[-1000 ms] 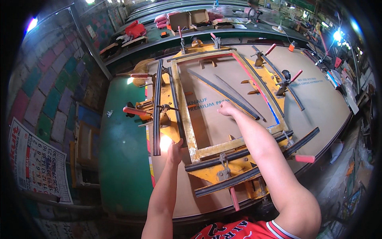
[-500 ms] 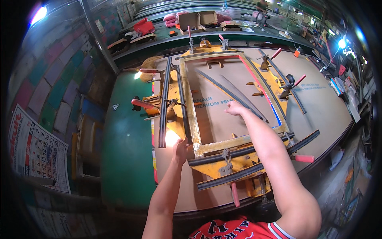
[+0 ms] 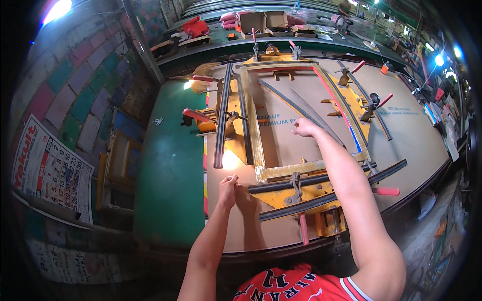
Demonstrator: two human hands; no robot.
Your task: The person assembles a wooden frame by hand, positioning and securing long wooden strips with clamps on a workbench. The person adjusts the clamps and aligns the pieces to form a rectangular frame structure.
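A rectangular, worn yellowish frame (image 3: 259,159) lies on the cardboard-covered table, with orange metal clamp assemblies along its sides. Inside the frame, a dark strip (image 3: 281,97) lies diagonally. My right hand (image 3: 307,129) is over the frame opening by this strip, its fingers curled together; whether they hold anything is hidden. My left hand (image 3: 229,191) is closed in a pinch just below the left clamp assembly (image 3: 243,143), apart from it. Anything between its fingertips is too small to make out. The near clamp assembly (image 3: 286,199) lies between my forearms.
Red-handled clamps (image 3: 198,116) stick out around the frame. A straw brush (image 3: 205,72) lies at the far left of the green tabletop (image 3: 163,165). Open cardboard boxes (image 3: 263,24) stand on the bench behind. Cluttered tools and materials line the right side.
The view has shifted, so the table appears higher and farther right. My left hand has come away from the left clamp's near tip, towards me. My right hand stays over the opening.
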